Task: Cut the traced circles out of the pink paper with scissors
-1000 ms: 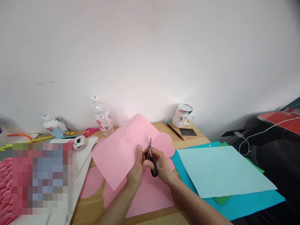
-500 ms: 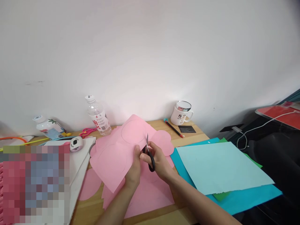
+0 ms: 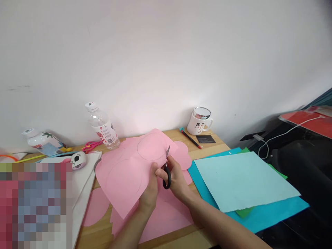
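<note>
A pink paper sheet [image 3: 121, 186] with large drawn round outlines is held up over the desk, tilted. My left hand [image 3: 150, 190] grips its near right edge, thumb on top and the other fingers hidden beneath. In my right hand [image 3: 175, 176] is a pair of black-handled scissors [image 3: 167, 178], its blade pointing up at the sheet's right edge, by one drawn outline. More pink sheets [image 3: 166, 218] lie under my hands. Cut pink pieces with rounded edges [image 3: 95, 207] rest to the left, and another rounded pink piece [image 3: 183, 157] to the right.
A plastic bottle [image 3: 103, 129] and a white mug [image 3: 199, 121] stand by the wall, with a pencil [image 3: 190, 138] and black card [image 3: 205, 139]. Light blue paper [image 3: 246, 183] lies on the right. On the left are pink scissors [image 3: 90, 146] and a small white device [image 3: 78, 160].
The scissors have shifted slightly along the sheet's edge, their blades seeming closer together. The sheet has tilted a little in my left hand. The whole view has turned slightly.
</note>
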The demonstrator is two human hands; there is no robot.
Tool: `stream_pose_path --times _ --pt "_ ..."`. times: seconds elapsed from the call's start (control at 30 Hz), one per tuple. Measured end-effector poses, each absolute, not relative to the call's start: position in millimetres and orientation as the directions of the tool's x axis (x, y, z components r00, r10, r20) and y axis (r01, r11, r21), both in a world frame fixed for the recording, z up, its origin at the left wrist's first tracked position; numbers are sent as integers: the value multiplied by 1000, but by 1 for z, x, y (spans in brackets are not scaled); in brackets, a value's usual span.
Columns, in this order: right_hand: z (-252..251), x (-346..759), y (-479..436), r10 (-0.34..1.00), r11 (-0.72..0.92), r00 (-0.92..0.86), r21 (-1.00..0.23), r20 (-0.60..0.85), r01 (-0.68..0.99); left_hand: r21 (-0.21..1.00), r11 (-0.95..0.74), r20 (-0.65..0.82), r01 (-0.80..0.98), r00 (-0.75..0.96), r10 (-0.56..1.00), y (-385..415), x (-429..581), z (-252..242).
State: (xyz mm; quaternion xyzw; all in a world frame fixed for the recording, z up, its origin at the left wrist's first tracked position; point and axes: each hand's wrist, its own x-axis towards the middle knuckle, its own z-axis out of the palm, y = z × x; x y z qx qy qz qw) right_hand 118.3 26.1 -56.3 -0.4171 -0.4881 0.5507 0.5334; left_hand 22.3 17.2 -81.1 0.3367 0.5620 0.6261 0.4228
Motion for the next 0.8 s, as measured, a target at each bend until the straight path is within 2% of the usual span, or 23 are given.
stream_pose_path --times 0.13,0.27,0.37,0.7,0.8 --pt "-54 123 28 983 37 -163 -963 84 -268 986 -79 14 -145 -407 914 18 23 -83" --pt "-53 123 27 979 19 -189 -951 81 -310 982 -69 6 -178 -331 944 20 23 -85" --pt "-50 123 25 974 0 -214 -952 69 -307 986 -104 35 -132 -439 898 19 24 -84" --pt "-52 124 25 986 -33 -169 -971 8 -239 997 70 -71 -20 -493 867 20 19 -85" --pt "-52 123 26 988 -42 -157 -972 -5 -233 995 83 -95 -49 -369 924 20 19 -78"
